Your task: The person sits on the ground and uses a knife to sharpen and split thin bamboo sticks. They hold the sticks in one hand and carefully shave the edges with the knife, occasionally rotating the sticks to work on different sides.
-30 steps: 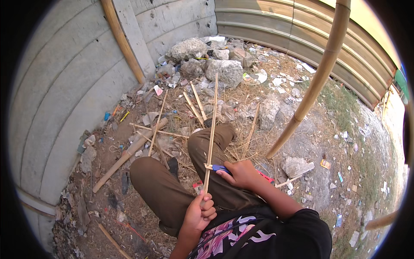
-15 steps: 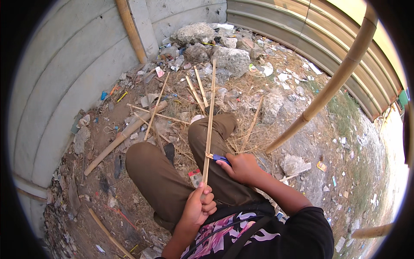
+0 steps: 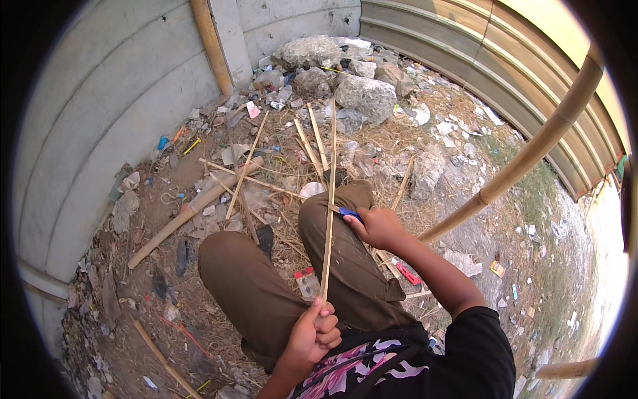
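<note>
A long, thin bamboo strip (image 3: 330, 246) runs away from me over my bent right leg. Its near end sits in my left hand (image 3: 315, 336), which is closed in a fist close to my lap. My right hand (image 3: 377, 228) grips a blue utility knife (image 3: 349, 213). The knife's blade meets the strip's right edge above my right knee. Beyond my feet, more bamboo strips (image 3: 318, 136) lie on the littered ground. A thicker bamboo pole (image 3: 193, 211) rests to the left of my legs.
A red cutter (image 3: 407, 273) lies right of my right thigh. Rocks (image 3: 365, 96) are heaped at the back. A slanting bamboo pole (image 3: 505, 183) rises on the right. A grey concrete wall (image 3: 119, 86) stands left, a corrugated metal fence (image 3: 465, 33) back right.
My right hand has moved the knife farther along the strip, away from my left hand. The red cutter beside my thigh has come into sight. The view has shifted slightly.
</note>
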